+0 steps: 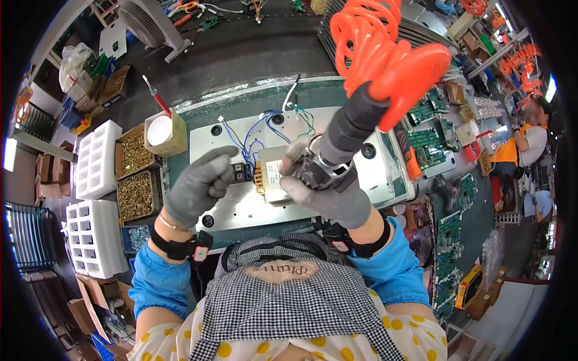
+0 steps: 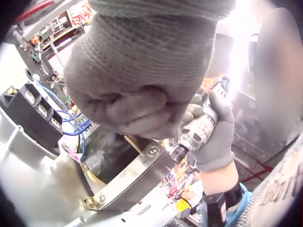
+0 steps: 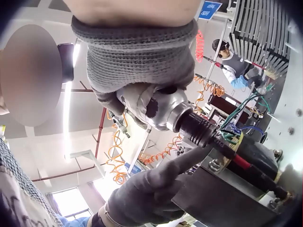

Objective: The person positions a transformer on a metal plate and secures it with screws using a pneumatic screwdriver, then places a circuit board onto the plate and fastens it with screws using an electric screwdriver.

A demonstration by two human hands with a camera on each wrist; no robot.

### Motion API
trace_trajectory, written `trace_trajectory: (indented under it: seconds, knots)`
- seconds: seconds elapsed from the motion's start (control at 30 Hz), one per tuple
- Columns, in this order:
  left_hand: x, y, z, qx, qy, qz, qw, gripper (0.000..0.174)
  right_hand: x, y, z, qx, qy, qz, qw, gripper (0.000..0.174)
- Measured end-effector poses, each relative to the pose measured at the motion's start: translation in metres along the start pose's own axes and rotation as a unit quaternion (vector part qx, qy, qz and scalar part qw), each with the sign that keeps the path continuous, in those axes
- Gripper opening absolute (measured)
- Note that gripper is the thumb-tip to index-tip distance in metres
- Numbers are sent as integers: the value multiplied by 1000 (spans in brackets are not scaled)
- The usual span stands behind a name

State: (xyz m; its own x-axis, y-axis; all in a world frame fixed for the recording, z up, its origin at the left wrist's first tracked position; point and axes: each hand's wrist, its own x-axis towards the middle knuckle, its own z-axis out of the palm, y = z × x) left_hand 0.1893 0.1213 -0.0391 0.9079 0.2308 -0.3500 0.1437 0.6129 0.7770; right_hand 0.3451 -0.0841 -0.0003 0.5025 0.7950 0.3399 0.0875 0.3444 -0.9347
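My gloved right hand [image 1: 334,195] grips an air screwdriver [image 3: 163,111] with an orange coiled hose [image 1: 397,66] above it. Past the ribbed chuck [image 3: 198,128], the long bit [image 3: 241,162] with a red band reaches down beside a boxy transformer [image 1: 274,174]. That transformer sits on a metal panel [image 1: 235,210], with a black terminal block [image 1: 239,172] and blue wires [image 1: 250,135] by it. My gloved left hand [image 1: 201,186] points its index finger towards the bit, fingertip right at the chuck in the right wrist view. Its other fingers curl in; I cannot tell whether they hold anything.
At left stand two bins of brass-coloured small parts [image 1: 138,150], a tub with a white round container [image 1: 159,131], and white foam trays [image 1: 96,234]. Green circuit boards [image 1: 424,141] lie to the right. Another person [image 1: 530,144] is at far right; a fan [image 1: 141,24] stands behind.
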Motion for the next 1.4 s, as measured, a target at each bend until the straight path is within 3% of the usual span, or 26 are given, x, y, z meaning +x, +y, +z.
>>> trace_trajectory:
  seconds: [0.03, 0.13, 0.27, 0.4, 0.43, 0.5, 0.53, 0.57, 0.6, 0.67, 0.7, 0.73, 0.77, 0.83, 0.87, 0.9, 0.93, 1.0, 1.03, 1.1, 1.13, 1.17, 1.2, 1.33, 1.37, 1.4]
  knots:
    - [-2, -1, -9, -89, -9, 5, 996, 40, 1, -7, 5, 22, 13, 44, 999, 32]
    - [-11, -6, -9, -143, 96, -4, 985, 40, 5, -10, 8, -20, -7, 78, 997, 31]
    - [-14, -31, -37, -188, 35, 4, 981, 38, 4, -4, 11, 26, 30, 68, 997, 32]
    - [-17, -15, 4, -30, 55, 31, 998, 39, -2, -2, 14, -36, 47, -7, 998, 36]
    - [-17, -9, 18, 63, 46, 37, 996, 42, -6, -3, 10, -8, 17, 51, 999, 37]
    - [-15, 2, 41, 249, 28, 50, 967, 50, -7, 5, 11, -60, 26, -18, 998, 38]
    - [-11, -1, 49, 275, 9, 68, 959, 53, -6, 4, 13, -85, 31, -53, 994, 38]
    - [-5, -6, 55, 301, -11, 86, 950, 57, -8, -7, 18, -1, 53, 38, 998, 36]
    - [0, -10, 56, 327, -32, 104, 939, 61, -5, 3, 10, -65, 45, -54, 995, 33]
    - [15, -11, 51, 444, -32, 107, 889, 63, -2, 9, 5, -101, 70, -17, 992, 31]
    - [16, -5, 59, 469, -26, 75, 880, 62, 2, 13, 5, -206, 53, -80, 974, 31]
    - [18, -2, 64, 492, -20, 43, 869, 62, 0, 10, 5, -146, 41, -43, 988, 33]
    - [21, -1, 64, 519, -10, 62, 853, 58, -2, 3, 7, -84, 30, -6, 996, 34]
    - [18, 6, 67, 362, -19, 49, 931, 57, -5, -3, 6, 23, -18, 76, 997, 40]
    - [17, 10, 66, 279, -24, 41, 959, 57, -4, 7, 8, -3, -13, 13, 1000, 42]
    - [24, 0, 44, 99, -67, 17, 993, 53, -3, -1, 8, 5, -5, 50, 999, 42]
    - [21, 1, 39, 32, -47, 25, 998, 52, -1, -9, 9, 13, 1, 88, 996, 42]
    - [13, -1, 31, -102, -3, 40, 994, 49, 0, 1, 6, -4, 35, 46, 998, 41]
    - [13, -9, 21, 220, -46, 196, 954, 43, 0, 5, 5, -12, 51, 26, 998, 41]
    - [9, -9, 18, -3, -19, 99, 995, 42, -1, 6, 6, -47, 40, 22, 998, 40]
    - [7, -7, 19, -116, -6, 48, 992, 42, 0, 4, 6, -65, 35, 20, 997, 40]
    - [6, -8, 17, -117, -16, 45, 992, 42, -2, -3, 7, -62, 14, 65, 996, 40]
    - [6, -10, 13, -119, -26, 41, 992, 41, -2, 5, 7, -105, -13, -25, 994, 41]
    - [1, -12, 7, -60, -23, 34, 997, 41, -5, -8, 7, -36, 3, 59, 998, 37]
    - [0, -11, 8, -52, -27, 35, 998, 40, -4, -3, 6, 35, 18, 55, 998, 33]
    - [-2, -9, 10, -43, -31, 37, 998, 39, -3, -2, 6, 22, 24, 47, 998, 33]
